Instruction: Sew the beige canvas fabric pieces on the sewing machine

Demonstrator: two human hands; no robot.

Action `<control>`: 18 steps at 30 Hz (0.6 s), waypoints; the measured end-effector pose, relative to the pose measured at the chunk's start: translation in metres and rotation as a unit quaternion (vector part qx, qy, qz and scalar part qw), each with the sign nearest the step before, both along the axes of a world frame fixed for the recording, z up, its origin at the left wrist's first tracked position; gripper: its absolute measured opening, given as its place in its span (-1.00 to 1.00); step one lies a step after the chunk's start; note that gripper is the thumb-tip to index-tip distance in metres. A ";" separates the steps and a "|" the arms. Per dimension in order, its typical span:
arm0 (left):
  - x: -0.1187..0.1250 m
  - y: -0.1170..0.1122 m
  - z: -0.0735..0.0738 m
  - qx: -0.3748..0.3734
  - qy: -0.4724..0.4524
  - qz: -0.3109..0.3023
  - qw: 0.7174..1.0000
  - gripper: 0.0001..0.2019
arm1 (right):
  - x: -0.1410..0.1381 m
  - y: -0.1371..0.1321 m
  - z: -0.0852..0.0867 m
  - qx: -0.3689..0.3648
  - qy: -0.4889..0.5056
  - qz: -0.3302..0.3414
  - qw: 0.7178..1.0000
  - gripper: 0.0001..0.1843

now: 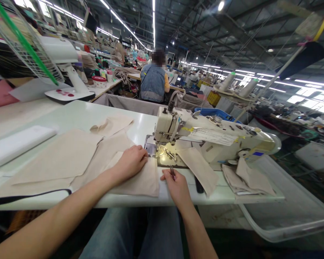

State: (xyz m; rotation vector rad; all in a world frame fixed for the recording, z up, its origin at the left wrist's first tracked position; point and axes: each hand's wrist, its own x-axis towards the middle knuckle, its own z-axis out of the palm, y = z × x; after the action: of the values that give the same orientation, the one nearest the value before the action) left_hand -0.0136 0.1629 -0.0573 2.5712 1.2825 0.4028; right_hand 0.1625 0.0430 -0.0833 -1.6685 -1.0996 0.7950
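My left hand (132,160) rests on a beige fabric piece (143,181), its fingers together at the top edge, just left of the needle area. In my right hand (176,185), just right of that piece, is a small dark pointed tool that looks like thread snips (172,172). The white sewing machine (189,127) stands in front of both hands, its lamp lighting the metal needle plate (166,158). Another beige piece (198,167) lies right of the plate, over a dark object (199,185) that is partly hidden.
More beige pieces (62,154) spread over the table's left side, near a long white case (21,144). A folded beige stack (245,178) lies at right, beside a clear plastic bin (294,212). A fan (70,72) stands at left; a person (153,82) sits ahead.
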 end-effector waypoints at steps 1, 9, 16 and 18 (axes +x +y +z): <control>0.000 0.001 0.001 -0.011 -0.010 -0.008 1.000 -0.78 | 0.000 0.000 0.000 0.002 0.001 -0.003 1.000 -0.66; -0.008 -0.014 0.018 -0.193 -0.126 -0.043 0.972 -0.76 | -0.006 0.006 -0.001 0.011 0.120 0.015 0.993 -0.59; -0.010 -0.020 0.022 -0.294 -0.206 -0.039 0.932 -0.69 | -0.008 -0.002 0.000 0.006 0.205 0.026 0.978 -0.62; -0.009 -0.021 0.022 -0.306 -0.212 -0.035 0.927 -0.68 | -0.009 -0.005 0.000 -0.010 0.238 0.018 0.971 -0.63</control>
State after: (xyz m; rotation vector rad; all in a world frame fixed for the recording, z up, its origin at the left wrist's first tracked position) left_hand -0.0224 0.1416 -0.0355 1.8681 0.9588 0.4297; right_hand 0.1531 0.0383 -0.0833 -1.3732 -0.7854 1.1613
